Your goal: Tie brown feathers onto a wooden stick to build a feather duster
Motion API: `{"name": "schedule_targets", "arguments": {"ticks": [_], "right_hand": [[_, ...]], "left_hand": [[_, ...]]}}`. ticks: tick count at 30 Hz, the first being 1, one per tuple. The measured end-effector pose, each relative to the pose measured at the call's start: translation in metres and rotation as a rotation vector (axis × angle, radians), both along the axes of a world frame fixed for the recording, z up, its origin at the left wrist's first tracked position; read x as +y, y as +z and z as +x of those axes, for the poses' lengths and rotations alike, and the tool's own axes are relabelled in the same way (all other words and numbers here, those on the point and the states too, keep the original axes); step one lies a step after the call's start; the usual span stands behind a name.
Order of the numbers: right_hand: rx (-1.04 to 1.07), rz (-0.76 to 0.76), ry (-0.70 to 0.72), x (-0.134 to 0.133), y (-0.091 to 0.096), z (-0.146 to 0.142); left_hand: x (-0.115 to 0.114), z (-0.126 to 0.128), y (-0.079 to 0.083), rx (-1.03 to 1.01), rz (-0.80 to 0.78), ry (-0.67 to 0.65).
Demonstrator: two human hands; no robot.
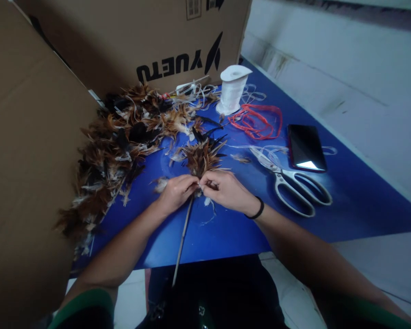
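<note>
My left hand (176, 191) and my right hand (226, 189) meet at the middle of the blue table (345, 201). Both are closed around the base of a fan of brown and black feathers (202, 156) bound to the top of a thin stick (183, 237). The stick runs from my hands down past the table's front edge toward my lap. A thin pale thread (208, 214) trails from under my right hand. My right wrist wears a black band.
A heap of loose brown, black and white feathers (116, 146) covers the left of the table. A white thread spool (232, 89), red cord (258, 119), scissors (291, 183) and a dark phone (306, 147) lie to the right. Cardboard boxes (27, 151) stand behind and left.
</note>
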State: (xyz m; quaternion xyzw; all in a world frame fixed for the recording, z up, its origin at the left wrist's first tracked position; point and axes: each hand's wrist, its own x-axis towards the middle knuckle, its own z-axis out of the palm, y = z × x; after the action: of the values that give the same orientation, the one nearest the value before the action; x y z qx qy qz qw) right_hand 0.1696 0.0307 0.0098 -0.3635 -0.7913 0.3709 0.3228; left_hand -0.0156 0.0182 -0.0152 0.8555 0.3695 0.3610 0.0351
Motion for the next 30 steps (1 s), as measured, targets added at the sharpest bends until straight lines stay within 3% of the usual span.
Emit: {"name": "schedule_targets", "arguments": {"ticks": [5, 12, 20, 30], "right_hand": [[-0.025, 0.024, -0.021, 0.002, -0.003, 0.003], [-0.11, 0.208, -0.022, 0.005, -0.008, 0.003], [-0.094, 0.13, -0.055, 0.007, -0.01, 0.004], [-0.045, 0.161, -0.062, 0.006, -0.01, 0.001]], "left_hand": [[-0.003, 0.001, 0.002, -0.017, -0.039, 0.012], [-0.005, 0.001, 0.001, -0.054, -0.088, 0.026], [-0.006, 0.001, 0.004, -0.118, -0.211, 0.076], [-0.006, -0.002, 0.003, -0.198, -0.382, 0.049]]}}
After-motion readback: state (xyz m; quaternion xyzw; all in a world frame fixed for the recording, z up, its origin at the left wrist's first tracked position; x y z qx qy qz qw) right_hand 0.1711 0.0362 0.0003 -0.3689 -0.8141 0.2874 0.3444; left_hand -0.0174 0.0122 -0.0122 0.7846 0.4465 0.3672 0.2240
